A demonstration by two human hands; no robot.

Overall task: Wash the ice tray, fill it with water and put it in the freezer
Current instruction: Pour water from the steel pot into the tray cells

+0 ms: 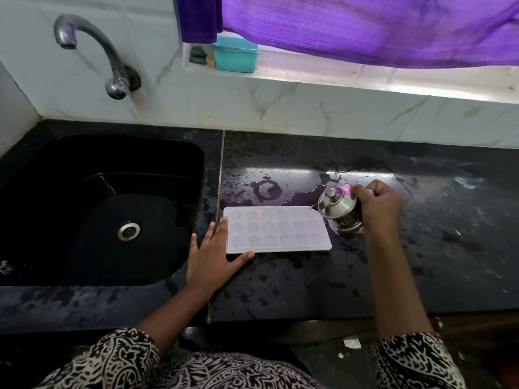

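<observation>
Purple curtain (365, 26) hangs over the sill (337, 77). A teal box (236, 56) sits at its left end, a dark lump (198, 55) just beside. Black desk (309, 276), wet with splashes.

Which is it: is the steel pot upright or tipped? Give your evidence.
Tipped. The right hand grips the steel pot, whose lid leans over toward the ice tray instead of facing straight up.

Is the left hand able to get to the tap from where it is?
Probably yes. The left hand rests flat by the ice tray, holding nothing, and only the open sink lies between it and the tap.
</observation>
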